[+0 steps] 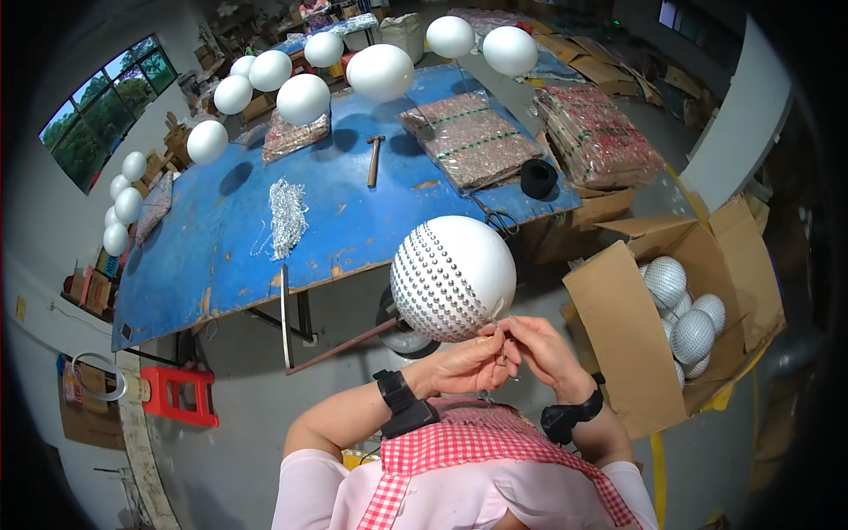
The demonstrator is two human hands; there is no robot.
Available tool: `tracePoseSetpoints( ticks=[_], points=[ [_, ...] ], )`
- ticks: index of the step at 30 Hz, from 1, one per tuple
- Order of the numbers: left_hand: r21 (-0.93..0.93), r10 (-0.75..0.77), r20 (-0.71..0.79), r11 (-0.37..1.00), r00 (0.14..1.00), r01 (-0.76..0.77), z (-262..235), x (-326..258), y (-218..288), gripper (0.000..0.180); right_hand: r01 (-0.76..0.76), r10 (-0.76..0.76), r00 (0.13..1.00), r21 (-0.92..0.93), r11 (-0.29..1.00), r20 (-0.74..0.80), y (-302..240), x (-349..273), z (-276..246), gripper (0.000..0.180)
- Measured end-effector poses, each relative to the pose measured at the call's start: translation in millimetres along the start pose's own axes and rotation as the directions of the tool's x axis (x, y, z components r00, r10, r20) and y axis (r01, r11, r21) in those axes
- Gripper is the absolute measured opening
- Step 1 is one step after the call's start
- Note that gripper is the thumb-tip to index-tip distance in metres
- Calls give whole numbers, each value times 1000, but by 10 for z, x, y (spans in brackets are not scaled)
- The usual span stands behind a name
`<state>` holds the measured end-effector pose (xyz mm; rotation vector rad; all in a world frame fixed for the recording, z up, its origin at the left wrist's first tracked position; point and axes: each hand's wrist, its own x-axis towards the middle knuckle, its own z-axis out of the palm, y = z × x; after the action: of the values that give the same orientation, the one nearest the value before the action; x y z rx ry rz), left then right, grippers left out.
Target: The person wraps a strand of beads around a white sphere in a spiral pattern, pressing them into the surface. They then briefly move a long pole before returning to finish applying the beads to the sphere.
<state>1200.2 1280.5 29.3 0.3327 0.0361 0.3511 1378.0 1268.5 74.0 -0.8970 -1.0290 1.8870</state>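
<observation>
A large white ball (481, 265) stands just beyond my hands, its left and lower side covered in rows of small silver beads (433, 278). At the ball's lower edge, my left hand (468, 364) is closed, thumb and fingers pinched. My right hand (543, 352) meets it there, also pinching with its fingertips. Something thin and pale shows between the fingertips, and a small silvery bit hangs under them; what they hold is too small to name. A heap of silver bead strands (287, 216) lies on the blue table (336, 238).
Plain white balls (380, 73) rise around the table's far side. On the table are a hammer (374, 161), scissors (497, 216), a black roll (538, 178) and plastic-wrapped packs (473, 141). A cardboard box (623, 340) of beaded balls (692, 337) stands right; a red stool (180, 396) stands left.
</observation>
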Motion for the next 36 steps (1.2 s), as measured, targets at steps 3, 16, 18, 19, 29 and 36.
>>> tracePoseSetpoints(
  ticks=[3, 16, 18, 19, 29, 36],
  points=[
    [62, -41, -28, 997, 999, 42, -46, 16, -45, 54, -104, 95, 991, 91, 990, 94, -70, 23, 47, 38],
    [715, 144, -475, 638, 868, 286, 515, -397, 145, 47, 128, -127, 987, -4, 992, -93, 52, 10, 7, 17],
    [848, 362, -520, 324, 774, 419, 616, -501, 145, 39, 73, -76, 987, -31, 997, -145, 74, -3, -19, 15],
    [895, 513, -438, 171, 738, 412, 650, -545, 138, 33, 63, -66, 986, -25, 998, -150, 89, -11, -28, 12],
    [544, 757, 318, -639, 571, 544, 549, -415, 190, 61, 78, -118, 963, -168, 983, -244, 229, 52, -158, 7],
    [553, 779, 300, -613, 551, 564, 387, -380, 290, 64, 168, -218, 942, -203, 965, -255, 398, 136, -259, 8]
  ],
)
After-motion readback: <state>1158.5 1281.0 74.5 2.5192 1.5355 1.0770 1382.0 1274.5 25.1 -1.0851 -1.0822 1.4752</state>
